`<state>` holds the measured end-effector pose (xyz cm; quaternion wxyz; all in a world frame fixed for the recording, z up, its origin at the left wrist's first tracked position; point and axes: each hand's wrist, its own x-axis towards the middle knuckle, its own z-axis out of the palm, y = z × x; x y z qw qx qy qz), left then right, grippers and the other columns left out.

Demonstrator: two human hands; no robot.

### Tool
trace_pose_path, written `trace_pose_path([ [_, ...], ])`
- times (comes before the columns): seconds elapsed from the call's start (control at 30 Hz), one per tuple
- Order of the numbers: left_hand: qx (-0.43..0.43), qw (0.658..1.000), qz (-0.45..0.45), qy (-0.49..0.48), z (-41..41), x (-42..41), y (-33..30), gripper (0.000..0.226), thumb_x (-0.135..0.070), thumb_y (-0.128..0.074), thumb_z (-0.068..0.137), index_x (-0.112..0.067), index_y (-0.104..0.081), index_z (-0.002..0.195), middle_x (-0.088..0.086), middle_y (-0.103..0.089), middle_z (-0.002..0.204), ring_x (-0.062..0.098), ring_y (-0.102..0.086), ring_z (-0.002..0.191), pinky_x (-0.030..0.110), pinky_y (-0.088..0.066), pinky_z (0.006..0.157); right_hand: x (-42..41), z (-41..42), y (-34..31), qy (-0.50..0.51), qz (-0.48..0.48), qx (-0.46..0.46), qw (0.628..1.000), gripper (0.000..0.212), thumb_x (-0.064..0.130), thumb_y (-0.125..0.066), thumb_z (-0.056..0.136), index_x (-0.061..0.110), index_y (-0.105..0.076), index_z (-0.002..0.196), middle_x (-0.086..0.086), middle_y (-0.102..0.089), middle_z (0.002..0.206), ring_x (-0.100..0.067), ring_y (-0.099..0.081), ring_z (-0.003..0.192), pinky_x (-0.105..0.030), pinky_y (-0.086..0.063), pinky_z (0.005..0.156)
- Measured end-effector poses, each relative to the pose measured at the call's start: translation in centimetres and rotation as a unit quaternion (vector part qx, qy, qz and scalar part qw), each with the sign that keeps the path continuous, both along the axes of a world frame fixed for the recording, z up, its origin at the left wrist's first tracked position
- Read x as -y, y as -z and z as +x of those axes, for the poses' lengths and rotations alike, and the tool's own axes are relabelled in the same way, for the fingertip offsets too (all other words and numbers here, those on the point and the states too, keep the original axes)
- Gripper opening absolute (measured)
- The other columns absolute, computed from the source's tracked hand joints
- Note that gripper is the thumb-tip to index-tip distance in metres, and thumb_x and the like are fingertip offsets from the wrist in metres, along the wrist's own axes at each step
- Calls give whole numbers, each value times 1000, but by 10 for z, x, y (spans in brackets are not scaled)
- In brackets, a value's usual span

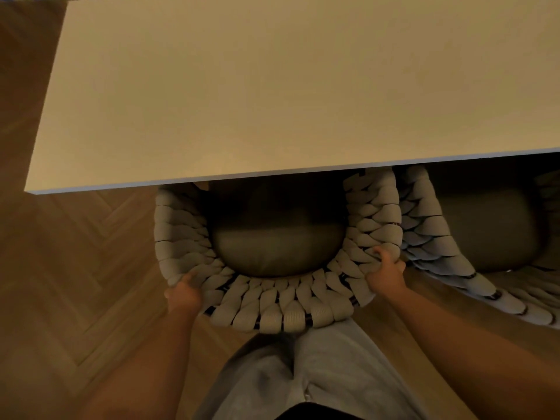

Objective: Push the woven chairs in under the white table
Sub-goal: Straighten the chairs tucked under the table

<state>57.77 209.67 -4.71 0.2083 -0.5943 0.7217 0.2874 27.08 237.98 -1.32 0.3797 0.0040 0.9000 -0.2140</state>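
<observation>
Lower centre of frame: the left hand (184, 294) and right hand (386, 271) each grasp the curved back rim of a woven chair (281, 310), symmetrically for a straight push, its seat partly beneath the white table (272, 95).

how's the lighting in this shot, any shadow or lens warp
Head view: dim, warm yellow light tints the white table beige; the tabletop throws deep shadow over the front of the dark round seat cushion of the grey woven chair; the wide lens bows the table's near edge and splays the forearms; the left hand and right hand look slightly soft.
</observation>
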Motion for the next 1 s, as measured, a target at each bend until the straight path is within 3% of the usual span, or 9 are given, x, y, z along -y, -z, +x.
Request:
trace_pose_path([
  [0.37,-22,998,15,-51,5,-4,-5,51,-6,-34,96,-20,-41,145,25,-44,141,43,-37,127,43,-37,102,-4,7,-1,-6,-9,-13,1000,56,-2,-53,86,24,-41,135,-20,-21,137,-16,-35,67,-28,-41,59],
  [0.53,-42,996,10,-80,15,-3,3,39,-16,-37,97,-18,-51,133,27,-53,123,45,-54,104,49,-52,86,-5,5,0,-11,-7,4,1000,58,-1,-54,87,25,-38,137,-20,-18,140,-17,-36,69,-32,-43,68],
  [0.6,-28,997,3,-67,9,-8,-5,40,-14,-39,98,-16,-50,136,28,-47,132,45,-47,116,44,-45,95,-4,5,-3,-23,1,12,1000,59,1,-55,88,24,-37,140,-20,-14,145,-26,-45,85,-34,-44,75],
  [0.63,-18,997,-4,-73,4,-10,-10,41,-14,-41,98,-16,-48,139,27,-38,141,44,-40,124,43,-39,100,-3,6,-3,-28,9,11,1000,61,2,-56,88,25,-35,141,-20,-8,149,-36,-45,104,-37,-45,83],
  [0.7,-6,996,-29,-90,-6,-18,-22,46,-17,-47,97,-22,-44,143,23,-10,155,45,-23,135,47,-29,108,-3,9,-1,-70,40,-46,996,67,4,-60,87,27,-32,144,-14,11,156,-44,-21,135,-46,-37,102],
  [0.8,-8,996,-74,-47,-16,-29,-32,57,-37,-51,96,-28,-30,149,24,17,156,45,3,144,53,-9,117,-1,12,0,-234,63,-193,951,73,14,-64,86,25,-28,148,-13,15,158,-38,4,146,-52,-18,117],
  [0.9,-29,994,-107,13,-21,-27,-36,64,-45,-45,97,-30,-17,153,19,15,158,37,12,146,53,-2,118,12,14,-10,-294,59,-213,930,76,31,-63,88,27,-21,151,-11,12,160,-34,7,147,-51,-10,117],
  [1.0,-98,986,-119,64,-32,-23,-47,64,-46,-43,98,-27,-18,153,14,-4,161,33,-2,148,51,-13,117,24,19,-17,-289,41,-220,931,76,41,-61,90,27,-19,152,-9,10,160,-31,9,147,-50,-7,117],
])
